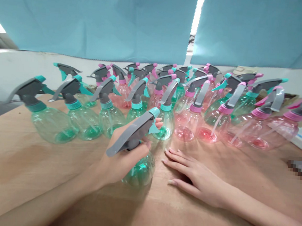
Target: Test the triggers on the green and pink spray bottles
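While our L hand (121, 164) grips a green spray btl (141, 169), our R hand (200, 181) lies flat, empty, on the counter (26, 162); we're prob. positioning, next needs steady grip.

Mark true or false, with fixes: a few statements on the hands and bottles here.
1. The left hand grips a green bottle. True.
2. The right hand grips a bottle too. False: it rests on the table, holding nothing.
3. The held bottle's nozzle is pink. False: it is teal.
4. In the front row, pink bottles stand right of the green ones. True.
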### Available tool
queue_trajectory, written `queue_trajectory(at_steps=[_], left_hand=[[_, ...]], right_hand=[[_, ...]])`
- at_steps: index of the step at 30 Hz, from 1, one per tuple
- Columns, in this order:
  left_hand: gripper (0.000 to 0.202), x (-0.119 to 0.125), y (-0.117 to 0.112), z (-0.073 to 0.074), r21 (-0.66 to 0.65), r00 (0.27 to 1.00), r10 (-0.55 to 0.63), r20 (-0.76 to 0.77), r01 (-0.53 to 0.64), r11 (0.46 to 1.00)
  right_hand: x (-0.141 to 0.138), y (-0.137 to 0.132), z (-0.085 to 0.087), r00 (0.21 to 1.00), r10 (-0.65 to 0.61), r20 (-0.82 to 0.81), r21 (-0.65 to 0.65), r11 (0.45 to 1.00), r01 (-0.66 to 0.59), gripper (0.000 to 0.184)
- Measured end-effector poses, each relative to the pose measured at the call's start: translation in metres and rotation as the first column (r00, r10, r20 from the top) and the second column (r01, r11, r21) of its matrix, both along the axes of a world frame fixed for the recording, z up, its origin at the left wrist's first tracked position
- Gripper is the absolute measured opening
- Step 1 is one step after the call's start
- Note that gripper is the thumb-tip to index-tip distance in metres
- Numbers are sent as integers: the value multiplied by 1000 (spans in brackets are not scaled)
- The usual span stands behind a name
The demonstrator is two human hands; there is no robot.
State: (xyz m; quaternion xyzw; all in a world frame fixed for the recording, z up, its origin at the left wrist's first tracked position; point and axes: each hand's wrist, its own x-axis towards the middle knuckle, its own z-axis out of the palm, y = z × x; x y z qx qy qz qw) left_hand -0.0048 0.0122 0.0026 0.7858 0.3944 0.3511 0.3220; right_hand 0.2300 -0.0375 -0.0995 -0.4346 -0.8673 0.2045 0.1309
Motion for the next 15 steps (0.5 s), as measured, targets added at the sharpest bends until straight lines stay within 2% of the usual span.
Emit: queue_trajectory(at_steps=[3,6,12,15], left_hand=[[3,0,0,0,-86,996,-22,82,29,996],[5,0,2,-1,-133,995,-32,97,45,990],[18,-4,4,-2,-153,991,-43,124,62,986],[15,-6,4,-1,-158,995,-48,91,62,985]], right_hand=[[0,0,0,1000,0,-3,-1,1000,0,58],[-1,0,1,1000,-3,-17,-4,1000,3,57],[-1,0,2,1000,-4,-4,-8,1000,4,58],[0,1,1,1000,2,2,-13,1000,-2,58]])
